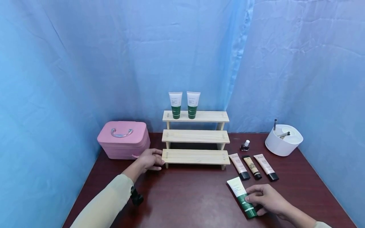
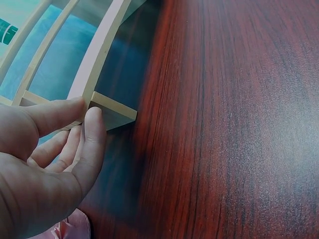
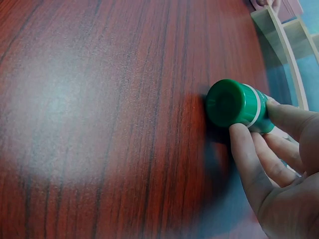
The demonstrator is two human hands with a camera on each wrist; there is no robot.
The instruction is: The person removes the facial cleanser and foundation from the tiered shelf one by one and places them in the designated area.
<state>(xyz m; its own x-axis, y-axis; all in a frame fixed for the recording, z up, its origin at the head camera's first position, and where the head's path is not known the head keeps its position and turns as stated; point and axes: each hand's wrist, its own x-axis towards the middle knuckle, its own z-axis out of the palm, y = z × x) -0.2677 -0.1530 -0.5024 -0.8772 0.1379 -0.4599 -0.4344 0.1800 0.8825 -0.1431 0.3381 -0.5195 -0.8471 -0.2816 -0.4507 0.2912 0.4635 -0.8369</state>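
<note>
Green-and-white tube (image 1: pixel 239 190) is what my right grip (image 1: pixel 267 199) has, thumb and fingers pinched round the green half, probably because it's stiffer there than at the flat white end. It's held slanted, low at the right of the worktop (image 1: pixel 185 196); can't tell if it's actually touching. My left grip (image 1: pixel 149 159) has thumb and finger pinching the left end of the wooden shelf's bottom step (image 1: pixel 196 156), I'd guess to steady it. Two matching tubes (image 1: pixel 176 104) stand cap-down on the top step (image 1: pixel 212 116), which figures, since the caps look like their only flat base. Three smaller tubes (image 1: pixel 252 165) lie side by side near the shelf's right end, likely for easy reach, between it and a round white holder (image 1: pixel 280 146). Pink case (image 1: pixel 124 144) sits off left. Surface is dark reddish wood grain, shiny enough to glare in both wrist cams, and blue curtains (image 1: pixel 185 47) wall it in.
</note>
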